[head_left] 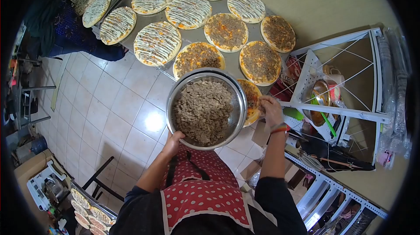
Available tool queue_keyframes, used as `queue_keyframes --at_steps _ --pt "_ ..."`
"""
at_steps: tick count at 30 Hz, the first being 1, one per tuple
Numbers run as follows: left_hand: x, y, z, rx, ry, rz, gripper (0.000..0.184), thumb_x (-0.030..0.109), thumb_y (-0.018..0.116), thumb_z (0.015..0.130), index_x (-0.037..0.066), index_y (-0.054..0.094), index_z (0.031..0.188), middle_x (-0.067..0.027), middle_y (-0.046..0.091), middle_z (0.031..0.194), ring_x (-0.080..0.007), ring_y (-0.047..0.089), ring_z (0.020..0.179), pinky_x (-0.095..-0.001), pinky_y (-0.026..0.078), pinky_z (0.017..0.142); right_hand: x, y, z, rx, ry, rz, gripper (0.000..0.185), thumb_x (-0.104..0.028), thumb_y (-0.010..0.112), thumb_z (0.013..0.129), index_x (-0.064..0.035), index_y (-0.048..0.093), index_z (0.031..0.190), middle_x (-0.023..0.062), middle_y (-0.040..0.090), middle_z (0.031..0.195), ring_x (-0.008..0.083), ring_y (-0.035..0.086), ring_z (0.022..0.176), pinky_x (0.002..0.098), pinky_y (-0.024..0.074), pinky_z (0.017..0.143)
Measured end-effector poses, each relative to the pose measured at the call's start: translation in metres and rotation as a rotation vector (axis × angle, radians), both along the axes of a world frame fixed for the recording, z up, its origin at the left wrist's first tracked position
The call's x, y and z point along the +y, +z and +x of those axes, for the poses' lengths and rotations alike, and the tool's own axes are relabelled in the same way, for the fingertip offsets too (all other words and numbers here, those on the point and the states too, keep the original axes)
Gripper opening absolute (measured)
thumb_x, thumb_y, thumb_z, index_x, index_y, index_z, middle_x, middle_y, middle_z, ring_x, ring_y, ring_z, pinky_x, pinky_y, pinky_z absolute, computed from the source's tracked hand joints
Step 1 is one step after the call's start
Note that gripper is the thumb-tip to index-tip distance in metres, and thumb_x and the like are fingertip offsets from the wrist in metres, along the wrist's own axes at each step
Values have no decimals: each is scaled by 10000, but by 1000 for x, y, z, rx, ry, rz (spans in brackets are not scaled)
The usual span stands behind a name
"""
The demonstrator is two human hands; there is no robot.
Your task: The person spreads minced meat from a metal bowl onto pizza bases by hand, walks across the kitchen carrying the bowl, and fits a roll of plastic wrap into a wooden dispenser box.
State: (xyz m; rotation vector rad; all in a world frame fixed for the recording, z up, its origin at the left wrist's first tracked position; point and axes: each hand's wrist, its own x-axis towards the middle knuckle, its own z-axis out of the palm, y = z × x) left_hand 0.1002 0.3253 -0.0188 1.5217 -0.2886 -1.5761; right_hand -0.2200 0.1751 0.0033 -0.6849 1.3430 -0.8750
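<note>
My left hand (172, 144) grips the lower left rim of a big metal bowl (239, 117) filled with crumbly brown ground meat (203, 110). Just right of the bowl, my right hand (272, 111) is at the edge of a round flatbread (249, 99) that the bowl partly covers; its fingers are drawn together, and whether anything is between them is too small to tell. Beyond the bowl lie meat-topped flatbreads (260, 63) on the metal table (190, 37).
Flatbreads with white stripes (188, 11) cover the far table. Another person (78, 34) stands at the upper left. On the right are a white metal rack (330, 109) and a pan (321, 93). More topped flatbreads (87, 211) sit on a tray at the lower left.
</note>
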Motion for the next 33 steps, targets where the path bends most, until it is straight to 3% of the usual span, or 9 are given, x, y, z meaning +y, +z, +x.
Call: queue_keyframes --at_steps 2,3,5,6,8,10,17,27,33 --pt "4 1 12 26 -34 -34 365 132 457 636 -46 432 953 -106 512 807 -182 503 741 -304 435 646 -12 -30 -14 344 130 -143 214 -94 545 702 6 558 892 31 538 672 95 502 555 204 421 478" --pt "4 15 14 59 -2 24 339 128 459 633 -49 453 922 -99 512 802 -181 504 737 -302 429 659 -16 -31 -11 343 129 -140 214 -94 545 702 6 558 892 31 538 672 95 502 555 204 421 478" --pt "10 9 24 30 -7 20 342 126 462 629 -45 453 925 -97 512 806 -183 503 741 -303 426 666 -24 -33 -5 796 262 -165 225 -81 562 650 -11 589 861 68 562 700 147 541 621 257 453 576" --pt "15 4 32 3 -13 14 345 124 465 626 -42 453 929 -95 511 810 -184 501 744 -304 422 674 -25 -42 -5 795 262 -163 225 -81 562 650 -11 589 861 68 562 700 147 541 621 257 453 576" --pt "20 -2 39 -3 -61 -5 439 139 465 639 -21 368 1036 -103 476 873 -191 470 754 -305 404 692 -27 -66 -7 1150 461 -338 213 -58 579 621 -38 612 831 105 577 762 206 563 744 301 447 683" --pt "14 21 32 50 115 -60 442 119 471 632 -11 367 1041 -104 476 878 -187 470 763 -310 406 704 -29 -59 -8 1189 454 -340 222 -47 588 605 -47 613 825 114 576 781 236 556 778 317 436 711" --pt "21 24 45 14 116 25 352 130 467 608 -17 435 925 -54 453 771 -164 449 717 -301 385 666 -2 -67 8 1138 441 -614 208 -11 604 573 -89 606 766 134 552 817 289 536 776 341 437 708" --pt "15 37 44 36 156 -29 281 128 475 618 0 445 866 -50 461 775 -165 450 725 -304 382 676 46 -49 36 1243 628 -589 154 -6 565 611 -72 587 748 123 534 788 296 532 794 357 440 707" --pt "16 42 46 48 131 -17 272 119 468 621 -7 441 861 -57 462 772 -167 456 718 -313 390 681 10 -69 -16 1045 404 -440 175 -110 600 645 -76 588 816 131 537 846 323 534 803 357 445 695"
